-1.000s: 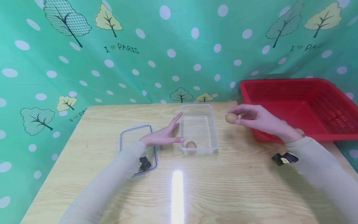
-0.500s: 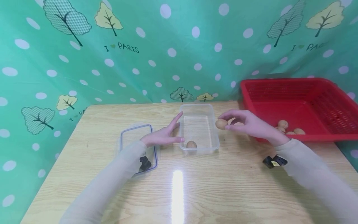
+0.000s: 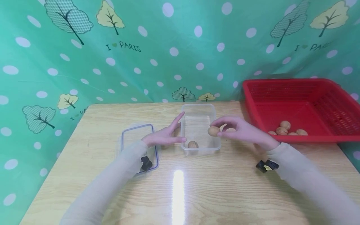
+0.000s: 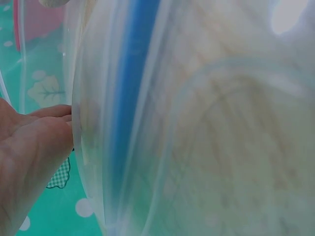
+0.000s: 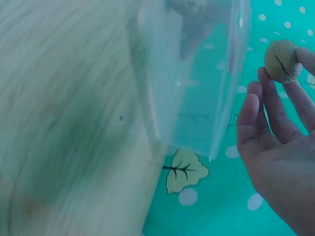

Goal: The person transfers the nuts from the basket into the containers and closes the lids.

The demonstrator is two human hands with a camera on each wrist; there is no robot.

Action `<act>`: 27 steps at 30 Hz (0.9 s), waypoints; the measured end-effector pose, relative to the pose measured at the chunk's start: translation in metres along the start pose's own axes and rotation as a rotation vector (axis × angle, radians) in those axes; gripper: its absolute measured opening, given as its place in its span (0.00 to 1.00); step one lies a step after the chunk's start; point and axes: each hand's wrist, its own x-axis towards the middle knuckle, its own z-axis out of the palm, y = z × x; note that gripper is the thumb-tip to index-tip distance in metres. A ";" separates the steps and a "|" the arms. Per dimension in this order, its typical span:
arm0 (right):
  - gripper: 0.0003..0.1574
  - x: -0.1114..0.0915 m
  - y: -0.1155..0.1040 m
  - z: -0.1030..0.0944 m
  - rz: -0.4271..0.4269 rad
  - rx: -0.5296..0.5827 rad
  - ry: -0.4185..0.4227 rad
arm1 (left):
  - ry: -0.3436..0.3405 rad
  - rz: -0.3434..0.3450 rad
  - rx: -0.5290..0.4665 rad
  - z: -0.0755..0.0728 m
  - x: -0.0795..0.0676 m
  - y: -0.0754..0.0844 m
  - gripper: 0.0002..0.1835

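Observation:
Between thumb and fingertips my right hand (image 3: 239,129) pinches a walnut (image 3: 213,131), held over the right side of a clear plastic container (image 3: 201,149). In the right wrist view a dark seam line runs along this walnut (image 5: 282,62). Another walnut (image 3: 192,144) lies inside the container near its front wall. My left hand (image 3: 166,135) rests against the container's left side, thumb and fingers spread and straight. Close up, the left wrist view shows part of that hand (image 4: 39,142) beside the lid.
A red basket (image 3: 248,109) stands at the back right, with several walnuts (image 3: 282,131) near its front wall. Under the left wrist lies a clear lid (image 3: 137,127) with a blue seal. A green patterned cloth (image 3: 157,40) hangs behind the wooden table (image 3: 225,187).
My right hand has carried the walnut leftward from beside the basket to over the container. More walnuts in the basket now show. The left hand has stayed in place.

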 end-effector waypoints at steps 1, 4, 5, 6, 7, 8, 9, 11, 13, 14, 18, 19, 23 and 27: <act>0.24 0.001 0.000 0.002 0.001 0.002 -0.005 | 0.001 0.002 0.000 0.000 0.000 0.000 0.57; 0.24 0.004 -0.001 0.007 0.014 -0.009 -0.020 | 0.001 -0.002 -0.005 0.000 0.001 -0.001 0.57; 0.24 0.005 -0.001 0.008 0.014 -0.019 -0.021 | 0.001 -0.004 -0.006 0.000 0.002 -0.001 0.57; 0.24 0.006 -0.001 0.010 0.012 -0.030 -0.020 | 0.001 -0.008 -0.006 0.000 0.002 -0.001 0.57; 0.24 0.007 -0.002 0.011 0.013 -0.040 -0.017 | 0.001 -0.015 -0.010 0.000 0.002 -0.001 0.57; 0.24 0.007 -0.001 0.012 0.014 -0.054 -0.014 | 0.001 -0.016 -0.011 0.000 0.002 -0.001 0.57; 0.23 0.009 -0.001 0.014 0.004 -0.064 -0.012 | 0.001 -0.013 -0.012 0.000 0.002 -0.002 0.57; 0.23 0.010 0.000 0.017 -0.008 -0.072 -0.012 | 0.002 -0.016 -0.010 0.000 0.002 -0.002 0.57; 0.22 0.011 0.000 0.020 -0.012 -0.059 -0.019 | 0.004 -0.015 -0.009 0.000 0.001 -0.002 0.57; 0.22 0.011 0.001 0.022 -0.012 -0.057 -0.025 | 0.005 -0.013 -0.006 0.000 0.001 -0.002 0.56; 0.22 0.013 -0.001 0.029 -0.026 -0.046 -0.054 | 0.004 -0.015 -0.009 -0.001 0.001 -0.003 0.56; 0.22 0.014 0.000 0.030 -0.041 -0.053 -0.060 | 0.001 -0.016 -0.014 -0.001 -0.001 0.001 0.56; 0.20 0.017 0.001 0.035 -0.111 -0.100 -0.074 | -0.012 -0.027 -0.038 -0.002 -0.009 0.021 0.55; 0.20 0.017 0.001 0.036 -0.096 -0.177 -0.086 | -0.016 -0.032 -0.041 -0.003 -0.013 0.033 0.54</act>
